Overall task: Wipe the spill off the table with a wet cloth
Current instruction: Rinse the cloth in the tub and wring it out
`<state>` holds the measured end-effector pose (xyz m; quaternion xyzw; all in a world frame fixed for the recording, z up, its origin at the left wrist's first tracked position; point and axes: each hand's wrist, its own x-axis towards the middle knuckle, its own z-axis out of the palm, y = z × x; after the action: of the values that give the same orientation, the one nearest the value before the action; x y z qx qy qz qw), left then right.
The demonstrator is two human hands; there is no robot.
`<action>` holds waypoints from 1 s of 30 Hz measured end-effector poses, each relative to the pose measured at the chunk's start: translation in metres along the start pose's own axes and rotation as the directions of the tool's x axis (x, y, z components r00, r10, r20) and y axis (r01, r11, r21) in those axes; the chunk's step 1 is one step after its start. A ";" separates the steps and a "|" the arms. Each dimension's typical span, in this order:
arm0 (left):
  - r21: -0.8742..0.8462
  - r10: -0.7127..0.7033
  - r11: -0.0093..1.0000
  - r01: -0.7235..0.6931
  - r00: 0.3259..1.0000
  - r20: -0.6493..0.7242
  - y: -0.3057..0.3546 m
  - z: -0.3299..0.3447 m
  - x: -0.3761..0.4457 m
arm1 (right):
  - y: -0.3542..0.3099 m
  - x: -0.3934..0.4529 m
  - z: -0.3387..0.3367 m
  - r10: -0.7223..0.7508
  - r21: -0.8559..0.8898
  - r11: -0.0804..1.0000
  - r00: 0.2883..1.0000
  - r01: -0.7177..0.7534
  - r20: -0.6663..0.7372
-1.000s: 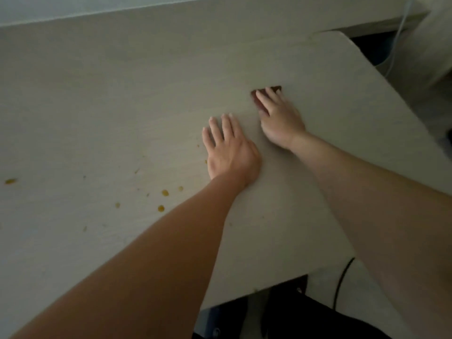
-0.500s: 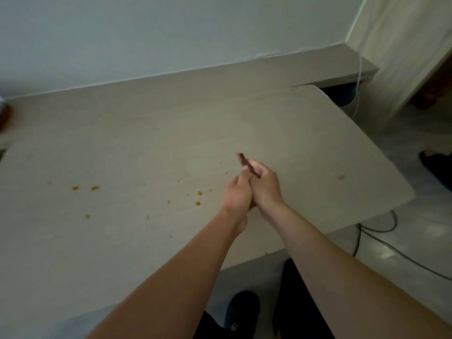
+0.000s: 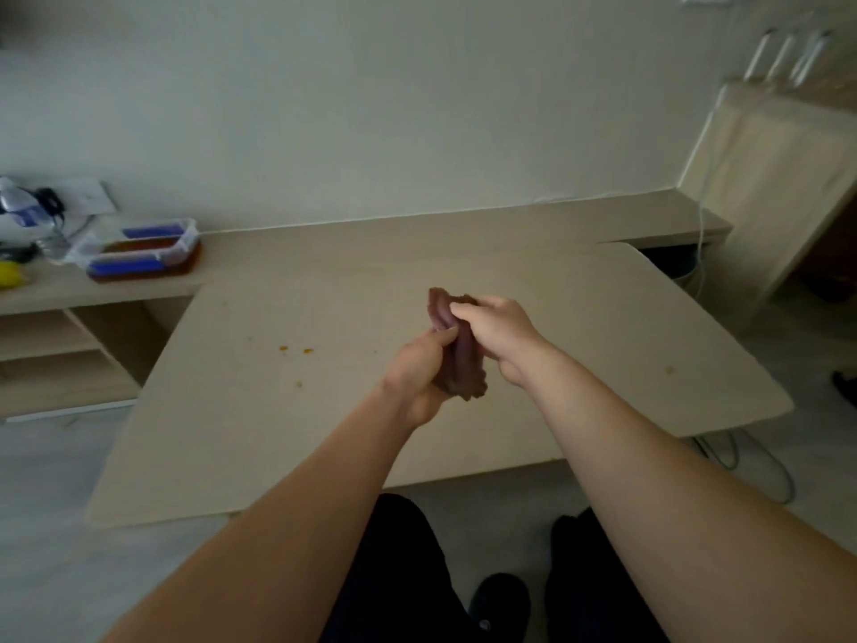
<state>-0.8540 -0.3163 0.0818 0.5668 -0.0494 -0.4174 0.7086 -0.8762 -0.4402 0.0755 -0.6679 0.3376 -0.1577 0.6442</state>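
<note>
A brownish-purple cloth [image 3: 457, 355] is bunched into a roll and held above the pale wooden table [image 3: 324, 438]. My left hand [image 3: 419, 378] grips its lower part from the left. My right hand [image 3: 498, 334] grips its upper part from the right. Small orange spill spots [image 3: 294, 349] lie on the table to the left of my hands, with another spot [image 3: 299, 384] nearer me. One more orange spot [image 3: 669, 370] sits near the table's right edge.
A clear food container with blue clips [image 3: 143, 255] stands on a shelf at the back left, next to a plastic bottle [image 3: 18, 206] and a yellow object [image 3: 10, 273]. Cables [image 3: 742, 461] lie on the floor at right. My dark shoes [image 3: 496, 605] are below.
Both hands lifted off the table, where the right hand pressed the cloth flat. They now hold the bunched cloth together in the air. The view has pulled back and up.
</note>
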 end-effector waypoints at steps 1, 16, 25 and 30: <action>-0.012 0.006 1.000 -0.005 1.000 0.007 0.001 -0.005 -0.009 | -0.003 -0.006 0.005 -0.029 -0.001 1.000 0.999 0.029 -0.019; -0.492 -0.040 0.870 0.006 0.997 -0.059 0.013 -0.091 -0.052 | -0.019 -0.044 0.076 -0.350 -0.235 0.901 0.931 0.365 0.106; -0.402 -0.015 0.915 -0.024 0.995 -0.094 0.012 -0.153 -0.045 | -0.010 -0.043 0.114 -0.307 -0.195 0.916 0.925 0.351 0.223; -0.279 0.062 0.952 -0.126 0.972 -0.226 0.022 -0.178 0.005 | 0.004 -0.002 0.142 -0.259 -0.208 0.941 0.963 0.268 0.073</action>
<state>-0.7425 -0.1842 0.0354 0.4949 0.0623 -0.3219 0.8047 -0.7870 -0.3310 0.0549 -0.7763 0.2458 -0.1900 0.5485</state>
